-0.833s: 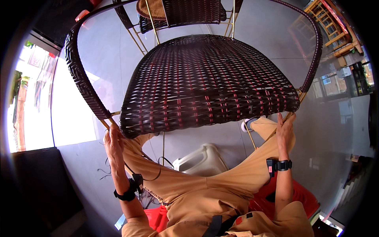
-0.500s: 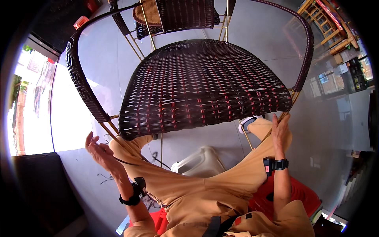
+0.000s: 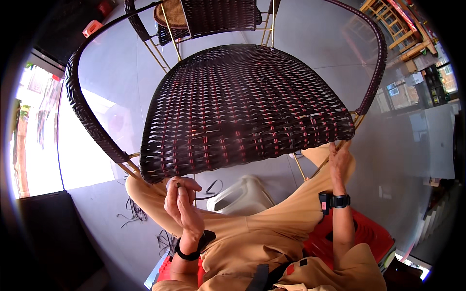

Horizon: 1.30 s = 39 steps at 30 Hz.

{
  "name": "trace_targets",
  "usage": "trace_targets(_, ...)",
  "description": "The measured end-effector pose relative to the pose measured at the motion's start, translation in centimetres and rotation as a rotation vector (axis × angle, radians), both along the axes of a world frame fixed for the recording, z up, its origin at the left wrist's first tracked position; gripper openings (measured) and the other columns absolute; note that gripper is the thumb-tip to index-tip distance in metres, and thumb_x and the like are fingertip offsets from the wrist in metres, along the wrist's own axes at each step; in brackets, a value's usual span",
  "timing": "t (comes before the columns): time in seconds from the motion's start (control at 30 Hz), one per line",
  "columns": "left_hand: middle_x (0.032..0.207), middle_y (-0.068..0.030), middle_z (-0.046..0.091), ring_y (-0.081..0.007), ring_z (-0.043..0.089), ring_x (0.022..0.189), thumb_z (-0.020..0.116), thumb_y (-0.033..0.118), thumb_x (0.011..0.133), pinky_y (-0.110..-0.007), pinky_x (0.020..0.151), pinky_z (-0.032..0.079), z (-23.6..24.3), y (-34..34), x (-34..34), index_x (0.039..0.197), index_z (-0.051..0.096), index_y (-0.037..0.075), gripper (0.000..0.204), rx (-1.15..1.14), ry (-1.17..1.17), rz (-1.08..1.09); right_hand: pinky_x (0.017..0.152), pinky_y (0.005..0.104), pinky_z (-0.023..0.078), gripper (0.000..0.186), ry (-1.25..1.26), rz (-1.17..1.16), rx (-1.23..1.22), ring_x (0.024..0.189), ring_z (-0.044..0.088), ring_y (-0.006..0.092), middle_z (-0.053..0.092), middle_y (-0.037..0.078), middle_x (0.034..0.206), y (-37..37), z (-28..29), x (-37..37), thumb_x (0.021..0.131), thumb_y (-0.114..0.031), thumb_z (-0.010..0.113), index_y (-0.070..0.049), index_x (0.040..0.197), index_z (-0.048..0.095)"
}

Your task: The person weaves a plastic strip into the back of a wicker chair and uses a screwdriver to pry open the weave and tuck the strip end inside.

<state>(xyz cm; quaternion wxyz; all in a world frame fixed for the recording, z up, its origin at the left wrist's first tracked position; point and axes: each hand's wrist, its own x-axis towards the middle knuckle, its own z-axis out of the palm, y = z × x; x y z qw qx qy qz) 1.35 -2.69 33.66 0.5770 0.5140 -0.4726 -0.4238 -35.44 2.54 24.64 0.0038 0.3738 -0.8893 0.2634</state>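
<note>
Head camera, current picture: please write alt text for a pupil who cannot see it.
A person's left hand pinches a thin dark strip by the near edge of a dark, red-flecked woven chair seat, while the right hand is by the seat's near right corner. Beyond it stands another woven chair.

Nearer chair (image 3: 247,104) occupying mid-frame, second chair (image 3: 221,18) standing behind it at top centre, strands (image 3: 136,212) lying lower left

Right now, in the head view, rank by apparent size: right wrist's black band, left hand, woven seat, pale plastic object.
1. Woven seat
2. Left hand and pale plastic object: too alike to rank; the hand looks nearer the camera
3. Black band
</note>
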Motion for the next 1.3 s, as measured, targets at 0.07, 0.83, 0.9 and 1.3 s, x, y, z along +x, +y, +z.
trace_targets(0.07, 0.068, -0.0062, 0.055, -0.0033, 0.029, 0.049, 0.037, 0.007, 0.089, -0.020, 0.046, 0.023, 0.0, 0.2, -0.1, 0.072, 0.051, -0.003, 0.024, 0.029, 0.081, -0.028, 0.063, 0.0421, 0.048, 0.034, -0.013, 0.000, 0.017, 0.076, 0.063, 0.0395, 0.062, 0.025, 0.082, 0.1, 0.2, 0.0, 0.084, -0.021, 0.062, 0.001, 0.100, 0.042)
trace_targets(0.83, 0.079, 0.0044, 0.055, -0.0055, 0.037, 0.057, 0.054, 0.034, 0.090, -0.019, 0.048, 0.029, -7.7, -3.9, -4.0, 0.094, 0.057, 0.013, 0.022, 0.552, 0.966, -0.307, 0.079, 0.0415, 0.046, 0.043, 0.008, -0.011, 0.081, 0.092, 0.058, 0.0410, 0.060, 0.027, 0.098, 0.0, 0.5, -0.2, 0.077, -0.011, 0.065, 0.005, 0.113, 0.047)
trace_targets(0.9, 0.080, 0.0036, 0.056, -0.0052, 0.037, 0.057, 0.055, 0.034, 0.090, -0.018, 0.048, 0.029, -7.0, -4.4, -3.4, 0.096, 0.057, 0.012, 0.023, 0.514, 0.905, -0.295, 0.077, 0.0410, 0.047, 0.044, 0.024, -0.022, 0.131, 0.089, 0.060, 0.0411, 0.061, 0.026, 0.095, 0.0, 0.6, -0.2, 0.077, -0.012, 0.066, 0.005, 0.112, 0.047)
trace_targets(1.3, 0.114, -0.0084, 0.057, -0.0200, 0.054, 0.099, 0.061, 0.015, 0.085, -0.034, 0.087, 0.045, -13.7, -7.4, -1.1, 0.119, 0.052, 0.004, 0.037, -0.210, -0.278, -0.324, 0.069, 0.0421, 0.048, 0.040, 0.167, 0.015, 0.027, 0.078, 0.062, 0.0384, 0.064, 0.022, 0.083, 0.2, -0.2, -0.4, 0.072, -0.016, 0.071, 0.004, 0.101, 0.051)
